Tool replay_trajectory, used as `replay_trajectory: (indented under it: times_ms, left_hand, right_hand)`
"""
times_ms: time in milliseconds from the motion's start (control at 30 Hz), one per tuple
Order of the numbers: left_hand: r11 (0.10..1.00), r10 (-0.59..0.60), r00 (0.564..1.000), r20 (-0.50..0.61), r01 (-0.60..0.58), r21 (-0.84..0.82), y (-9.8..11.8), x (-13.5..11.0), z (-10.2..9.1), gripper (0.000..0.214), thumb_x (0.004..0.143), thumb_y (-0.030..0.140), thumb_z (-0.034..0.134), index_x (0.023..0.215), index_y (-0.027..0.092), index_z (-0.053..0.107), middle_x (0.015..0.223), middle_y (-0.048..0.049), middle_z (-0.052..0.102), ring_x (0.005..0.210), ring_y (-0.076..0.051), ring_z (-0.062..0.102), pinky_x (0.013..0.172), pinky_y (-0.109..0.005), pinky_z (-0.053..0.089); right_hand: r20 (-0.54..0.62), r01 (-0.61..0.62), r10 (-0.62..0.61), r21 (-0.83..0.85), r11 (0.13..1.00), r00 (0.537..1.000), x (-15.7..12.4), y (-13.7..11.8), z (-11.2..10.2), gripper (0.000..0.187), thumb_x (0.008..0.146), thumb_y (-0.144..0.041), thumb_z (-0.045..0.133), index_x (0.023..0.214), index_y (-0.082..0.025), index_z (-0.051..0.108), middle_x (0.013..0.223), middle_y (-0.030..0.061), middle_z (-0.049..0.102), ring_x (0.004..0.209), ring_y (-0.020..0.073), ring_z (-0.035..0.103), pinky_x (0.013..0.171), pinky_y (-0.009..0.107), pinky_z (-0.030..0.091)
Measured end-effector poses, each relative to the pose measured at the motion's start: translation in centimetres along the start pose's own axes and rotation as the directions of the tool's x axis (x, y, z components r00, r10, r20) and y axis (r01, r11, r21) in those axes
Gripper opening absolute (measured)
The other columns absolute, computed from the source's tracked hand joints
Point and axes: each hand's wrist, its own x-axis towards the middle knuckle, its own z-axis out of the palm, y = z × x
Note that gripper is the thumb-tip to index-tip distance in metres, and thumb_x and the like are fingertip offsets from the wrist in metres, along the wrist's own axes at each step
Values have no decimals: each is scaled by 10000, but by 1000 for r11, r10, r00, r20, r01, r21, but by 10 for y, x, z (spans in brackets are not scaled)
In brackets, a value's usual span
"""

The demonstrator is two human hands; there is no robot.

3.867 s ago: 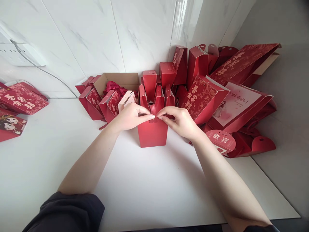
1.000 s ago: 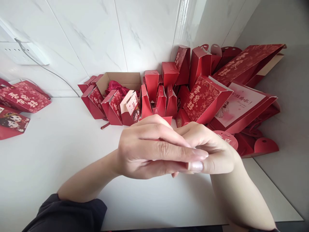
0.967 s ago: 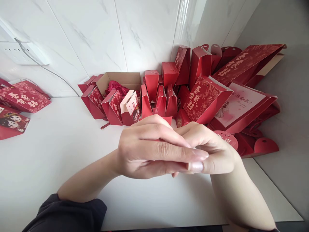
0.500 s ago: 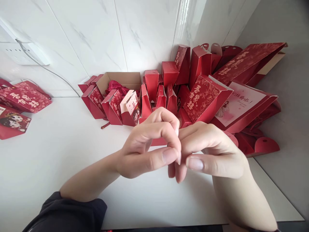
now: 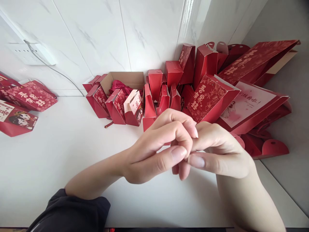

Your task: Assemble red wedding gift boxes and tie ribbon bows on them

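Above the white table, my left hand [image 5: 159, 148] and my right hand [image 5: 219, 148] meet with their fingertips touching and overlapping. On the left hand the fingers are curled and the thumb presses against the index finger. The right hand's fingers bend inward, and its thumb tip rests against the left fingers. No object shows between them; anything pinched there is hidden or too small to make out. Just behind the hands stand several small red gift boxes [image 5: 154, 82] and a larger red box with gold characters [image 5: 210, 100].
An open cardboard box [image 5: 126, 77] with dark pink fabric stands against the tiled wall [image 5: 96, 29]. Large red paper bags [image 5: 258, 61] lean in the right corner. More red boxes [image 5: 18, 117] lie at the left. A cable [image 5: 55, 74] runs from a wall socket [image 5: 21, 53].
Both hands have shifted slightly right, with the left fingers now overlapping the right hand more. The whole background has moved a little to the right in view.
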Motion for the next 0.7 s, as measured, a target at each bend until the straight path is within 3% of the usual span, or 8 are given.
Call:
replay_trajectory:
  times_ms: [100,233,400,600,700]
  left_hand:
    - [998,-25,996,80,30,-61,3,0,-3,228,939,350,493,761,210,524,915,-79,612,982,-240,623,862,-439,599]
    - [997,-34,994,102,41,-71,6,0,-5,190,934,321,498,780,213,522,922,-78,610,1002,-241,610,875,-439,598]
    - [992,-46,992,117,59,-111,7,-1,-4,149,931,254,483,794,220,531,909,-66,625,1011,-242,632,824,-406,612]
    - [972,-90,983,162,122,-200,7,-4,-3,130,935,205,479,828,219,551,893,-34,631,842,-177,697,730,-320,625]
    - [978,-80,987,138,104,-178,6,-4,-3,132,938,228,491,825,222,559,906,-34,641,851,-185,704,675,-305,626]
  right_hand:
    - [-34,-15,14,-24,1000,999,-2,-3,3,189,861,-119,588,744,-92,734,700,79,714,696,132,661,684,229,556]
    - [-74,-24,19,-65,998,997,-3,-6,7,158,834,-117,608,726,-138,721,687,47,706,657,121,650,641,214,553]
    - [-54,-18,12,-110,994,998,-2,-6,5,189,864,-117,579,729,-145,708,666,29,705,646,105,651,645,195,554]
    - [-55,-22,16,-107,994,998,-4,-4,4,155,816,-82,603,730,-125,725,669,34,715,640,103,662,618,180,550]
    - [-69,-1,-6,-99,995,998,-4,-3,5,165,817,-83,601,720,-149,717,660,31,730,641,109,679,633,174,561]
